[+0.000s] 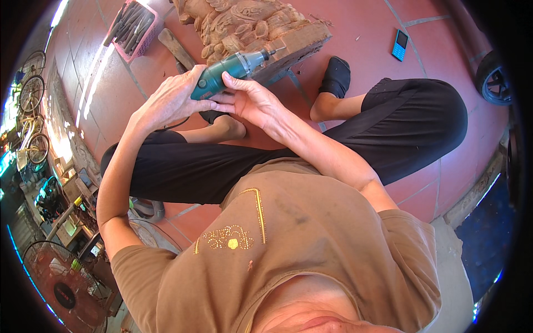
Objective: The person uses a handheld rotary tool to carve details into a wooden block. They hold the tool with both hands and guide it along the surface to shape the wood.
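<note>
Both of my hands are on a green handheld rotary tool (pixel 219 77), held above the floor between my feet. My left hand (pixel 176 95) wraps round its rear end. My right hand (pixel 252 104) grips it from the right, the thumb lying along the body and the fingers partly hidden beneath. A thin metal bit points right and away from me, in front of the edge of a carved wooden block (pixel 244 30). Whether the bit touches the wood, I cannot tell. The carving has dense rounded relief, with a flat edge on its right side.
A pink basket (pixel 149 40) of carving tools stands at the far left, with a wooden mallet-like piece (pixel 175 49) beside it. On the red tiles at right lies a blue keypad phone (pixel 399 45). A fan (pixel 64 294) is at lower left, and a wheel (pixel 496 79) at right.
</note>
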The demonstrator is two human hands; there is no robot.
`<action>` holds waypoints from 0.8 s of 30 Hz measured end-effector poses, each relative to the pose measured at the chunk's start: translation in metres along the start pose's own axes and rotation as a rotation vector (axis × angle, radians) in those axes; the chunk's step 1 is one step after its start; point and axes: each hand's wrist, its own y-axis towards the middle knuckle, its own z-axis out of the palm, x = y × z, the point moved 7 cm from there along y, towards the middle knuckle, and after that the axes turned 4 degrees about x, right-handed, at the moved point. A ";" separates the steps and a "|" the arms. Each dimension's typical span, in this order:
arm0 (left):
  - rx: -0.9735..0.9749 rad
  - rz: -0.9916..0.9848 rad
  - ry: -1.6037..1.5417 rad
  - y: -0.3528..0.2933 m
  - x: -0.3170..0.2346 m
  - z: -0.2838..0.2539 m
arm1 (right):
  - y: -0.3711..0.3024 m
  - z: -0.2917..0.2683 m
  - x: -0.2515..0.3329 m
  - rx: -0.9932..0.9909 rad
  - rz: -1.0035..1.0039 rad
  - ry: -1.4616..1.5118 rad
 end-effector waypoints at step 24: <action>0.012 -0.019 -0.003 0.000 0.002 0.002 | 0.001 -0.002 -0.002 -0.001 -0.008 0.003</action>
